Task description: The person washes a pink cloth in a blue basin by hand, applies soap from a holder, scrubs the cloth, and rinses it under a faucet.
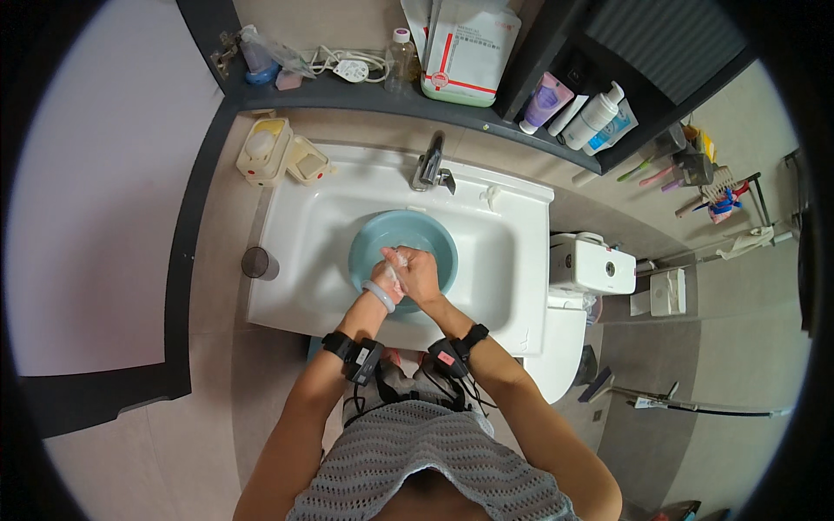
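Over a blue-green plastic basin [446, 246] in the white sink [495, 273], my two hands are pressed together with whitish lather between them. My left hand [389, 280] is on the left side, a pale bangle [378, 295] round its wrist. My right hand [418, 270] lies against it from the right, its fingers bent over the left hand; whether a small thing is between them is hidden. The basin appears to hold water. Behind it stands a chrome faucet [430, 166]. Each forearm wears a black strap with a small box.
A tinted cup [260, 264] stands at the sink's left edge. Cream soap boxes [266, 150] are at the back left corner. A dark cabinet shelf [365, 98] with bottles and tubes hangs above the sink. The toilet [554, 352] is on the right.
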